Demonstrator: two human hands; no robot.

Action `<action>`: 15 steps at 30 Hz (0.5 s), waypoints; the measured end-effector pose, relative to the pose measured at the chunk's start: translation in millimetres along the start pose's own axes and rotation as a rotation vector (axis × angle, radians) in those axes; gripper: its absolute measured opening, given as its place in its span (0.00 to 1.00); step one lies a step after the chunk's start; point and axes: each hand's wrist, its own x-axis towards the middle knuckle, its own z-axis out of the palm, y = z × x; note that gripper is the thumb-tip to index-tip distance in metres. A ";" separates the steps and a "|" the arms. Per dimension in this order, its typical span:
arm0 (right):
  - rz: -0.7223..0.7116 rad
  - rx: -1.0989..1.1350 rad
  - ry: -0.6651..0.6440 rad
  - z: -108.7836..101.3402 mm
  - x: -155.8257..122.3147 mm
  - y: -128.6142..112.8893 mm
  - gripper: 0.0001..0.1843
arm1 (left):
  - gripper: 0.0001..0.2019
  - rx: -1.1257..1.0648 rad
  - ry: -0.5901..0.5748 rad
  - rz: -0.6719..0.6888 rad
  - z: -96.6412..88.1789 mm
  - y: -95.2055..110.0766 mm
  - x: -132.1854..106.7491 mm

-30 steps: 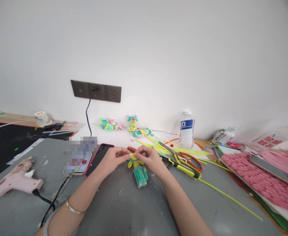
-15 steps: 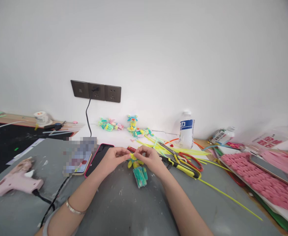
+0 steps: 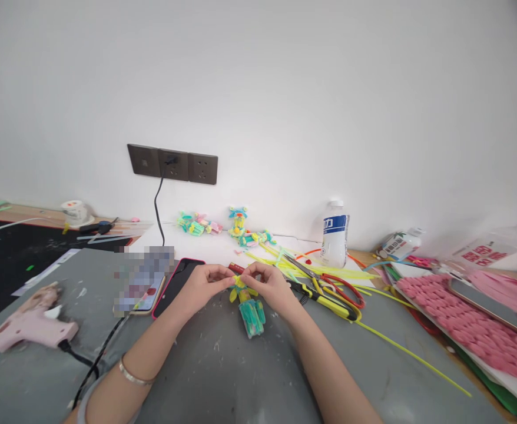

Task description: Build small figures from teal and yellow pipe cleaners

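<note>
Between my hands is a small pipe-cleaner figure [image 3: 251,317], with a teal, fuzzy lower part and a yellow upper part. My left hand [image 3: 206,287] pinches its yellow top from the left, thumb and fingers pressed together. From the right, my right hand [image 3: 268,285] pinches the same yellow part. The fingertips hide some of the figure's top. Its teal end hangs toward me over the grey mat [image 3: 223,383]. Behind my fingers lies a small dark red object [image 3: 237,268], partly covered.
Right of my hands lie scissors [image 3: 318,277], yellow-black pliers [image 3: 329,301] and yellow pipe cleaners [image 3: 408,344]. On the left are two phones [image 3: 141,288] [image 3: 176,282] and a pink glue gun [image 3: 33,324]. A white bottle [image 3: 334,235] and finished-looking figures [image 3: 238,222] stand near the wall.
</note>
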 end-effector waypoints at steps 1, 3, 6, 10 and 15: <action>-0.007 -0.004 0.002 -0.1 0.1 0.3 0.13 | 0.14 -0.001 0.001 0.001 -0.1 -0.3 0.1; -0.014 -0.007 0.005 -0.1 0.1 0.2 0.13 | 0.14 0.000 0.001 0.005 -0.3 -0.8 0.1; -0.010 -0.006 0.005 0.3 -0.6 -0.7 0.12 | 0.13 -0.001 0.002 0.009 -0.4 -0.5 -0.1; -0.015 0.000 0.010 0.7 -1.1 -0.6 0.12 | 0.13 0.005 0.006 0.006 -0.4 0.9 -1.0; -0.041 0.010 0.036 -0.3 1.2 3.0 0.15 | 0.15 -0.009 0.016 0.026 -1.2 -0.4 0.3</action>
